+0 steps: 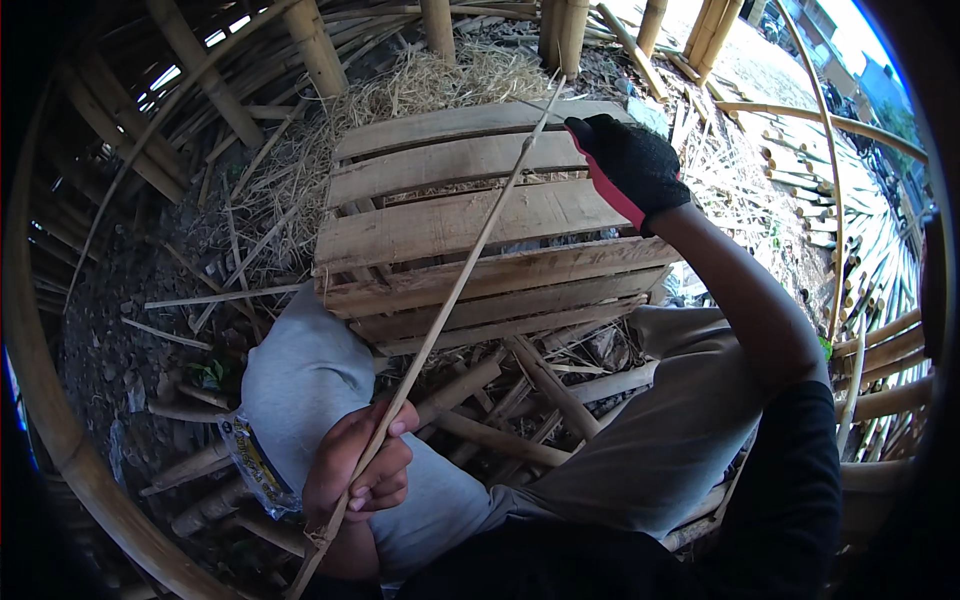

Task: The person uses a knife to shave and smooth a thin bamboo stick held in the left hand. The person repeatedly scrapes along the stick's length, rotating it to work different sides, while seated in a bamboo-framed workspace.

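Your bare left hand (362, 462), on the near side of the slatted wooden crate (430, 225), grasps a long, thin bamboo strip (452, 300), with your fingers wrapped around its lower part. From your grip the strip slants up and rightward across the crate, its far end reaching beyond the crate's far edge; a knot bulges on it near that edge. Your right hand (628, 168), in a black and red glove, is over the crate's right side, just beside the strip's far part. Its fingers are bent, but it shows mostly from the back, so you can't tell whether it grips anything.

Your grey-clad legs (312, 365) stand either side of the crate's near end. Pale shavings (425, 80) heap behind the crate, cut bamboo lengths (550, 390) lie on its near side, and a clear plastic packet (260, 468) sits to its near left.
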Tool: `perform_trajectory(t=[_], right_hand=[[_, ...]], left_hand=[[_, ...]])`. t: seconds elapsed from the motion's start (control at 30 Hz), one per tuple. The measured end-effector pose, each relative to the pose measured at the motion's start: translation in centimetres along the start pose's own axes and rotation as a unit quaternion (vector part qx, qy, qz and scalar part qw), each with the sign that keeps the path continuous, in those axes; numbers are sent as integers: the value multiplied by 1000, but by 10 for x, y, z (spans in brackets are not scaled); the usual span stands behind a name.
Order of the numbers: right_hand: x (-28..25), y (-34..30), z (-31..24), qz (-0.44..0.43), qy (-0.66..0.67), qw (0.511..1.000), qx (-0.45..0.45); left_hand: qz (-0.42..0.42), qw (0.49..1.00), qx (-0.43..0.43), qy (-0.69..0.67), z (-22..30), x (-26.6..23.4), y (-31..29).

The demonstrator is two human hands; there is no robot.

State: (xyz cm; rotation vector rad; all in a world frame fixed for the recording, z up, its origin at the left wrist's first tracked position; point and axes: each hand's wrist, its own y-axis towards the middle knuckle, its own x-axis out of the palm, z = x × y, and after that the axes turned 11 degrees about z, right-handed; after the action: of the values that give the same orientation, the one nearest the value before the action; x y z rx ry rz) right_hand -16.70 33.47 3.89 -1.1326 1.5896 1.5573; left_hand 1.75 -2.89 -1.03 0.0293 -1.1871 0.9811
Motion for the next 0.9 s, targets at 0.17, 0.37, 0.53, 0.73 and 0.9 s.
perform_trajectory(t=[0.17, 0.37, 0.53, 0.73, 0.9], right_hand=[[35, -4, 66, 54, -57, 997, 11], [41, -22, 38, 76, -52, 960, -266], [48, -28, 7, 36, -84, 923, -375], [56, -16, 31, 25, -147, 959, -241], [45, -19, 20, 40, -97, 963, -250]], left_hand=[[-98, 986, 13, -137, -3, -14, 6], [-162, 959, 18, -232, -3, -22, 9], [-118, 965, 10, -235, -3, -21, 6], [-145, 962, 18, -230, -2, -20, 7], [-143, 961, 18, -235, -2, -17, 6]])
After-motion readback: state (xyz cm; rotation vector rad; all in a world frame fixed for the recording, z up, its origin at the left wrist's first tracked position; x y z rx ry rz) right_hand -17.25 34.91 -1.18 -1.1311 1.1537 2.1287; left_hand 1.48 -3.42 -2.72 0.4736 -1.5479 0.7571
